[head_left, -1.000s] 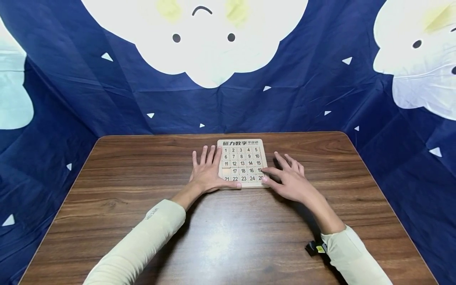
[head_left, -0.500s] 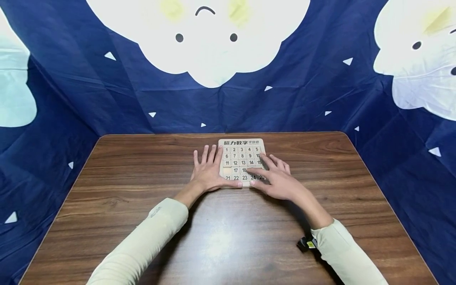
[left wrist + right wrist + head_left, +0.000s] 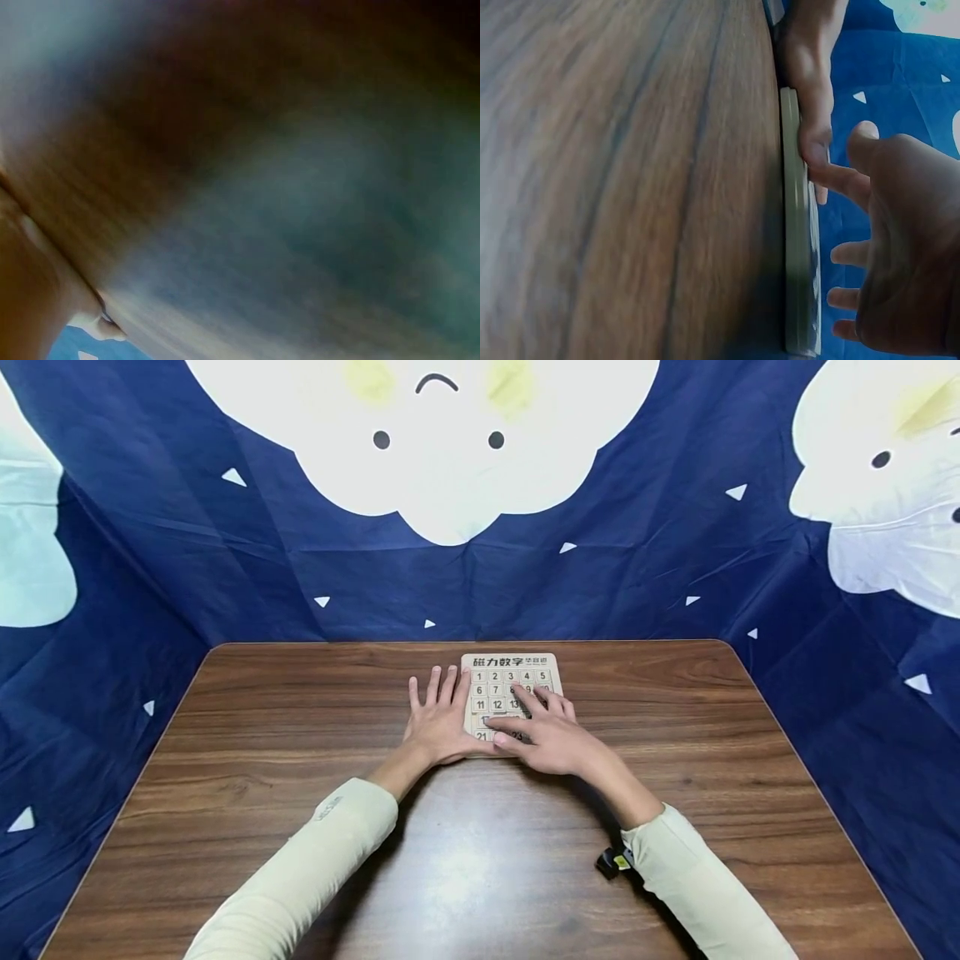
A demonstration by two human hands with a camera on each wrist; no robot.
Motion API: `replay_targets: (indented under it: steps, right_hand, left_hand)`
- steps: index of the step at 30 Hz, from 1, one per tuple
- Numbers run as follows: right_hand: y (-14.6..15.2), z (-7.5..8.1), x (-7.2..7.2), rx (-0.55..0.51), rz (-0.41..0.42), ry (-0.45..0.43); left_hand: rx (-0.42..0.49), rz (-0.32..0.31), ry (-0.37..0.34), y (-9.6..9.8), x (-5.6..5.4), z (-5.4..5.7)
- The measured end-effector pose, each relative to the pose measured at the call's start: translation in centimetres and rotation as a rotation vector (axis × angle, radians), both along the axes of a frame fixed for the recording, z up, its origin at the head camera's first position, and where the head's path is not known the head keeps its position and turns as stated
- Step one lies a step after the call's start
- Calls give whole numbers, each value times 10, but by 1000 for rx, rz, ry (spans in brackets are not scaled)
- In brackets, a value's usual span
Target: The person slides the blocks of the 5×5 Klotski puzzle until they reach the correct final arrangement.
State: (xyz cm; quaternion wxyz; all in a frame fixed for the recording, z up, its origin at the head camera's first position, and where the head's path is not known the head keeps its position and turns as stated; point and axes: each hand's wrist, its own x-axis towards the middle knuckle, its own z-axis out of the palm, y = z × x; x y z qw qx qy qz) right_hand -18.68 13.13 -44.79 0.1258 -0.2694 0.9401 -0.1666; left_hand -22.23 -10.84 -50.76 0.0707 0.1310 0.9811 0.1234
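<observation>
Dark-blue cloth (image 3: 517, 577) w/ white clouds (image 3: 450, 468) backs brown wood-grain tbl (image 3: 465, 843). Number-tile board (image 3: 517, 662) lies flat nr tbl's far edge. L hand (image 3: 438, 731): fingers spread along board's L side, thumb by near edge, no pinch. R hand (image 3: 555, 743): fingers spread over board, index at 4th-row tile (image 3: 482, 720), which sits off column line; no. partly hidden. No pinch seen. Step in hand, judged: sliding tile(s) L along row. Next move prob. calls for light sideways index pressure, board braced, till tile squares w/ column.
</observation>
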Motion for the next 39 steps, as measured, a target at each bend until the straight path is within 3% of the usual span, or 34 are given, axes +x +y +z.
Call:
replay_targets:
  steps: [6,16,29,39]
  right_hand:
    - [-3,0,-2,-31,12,-7]
    - [23,7,2,-53,-75,30]
    - [11,-2,3,-25,-20,-1]
    - [49,6,3,-44,-111,54]
  left_hand:
    - [4,0,8,0,1,0]
    - [0,19,-15,0,3,1]
    - [18,12,2,1,1,0]
    - [3,18,-24,3,1,4]
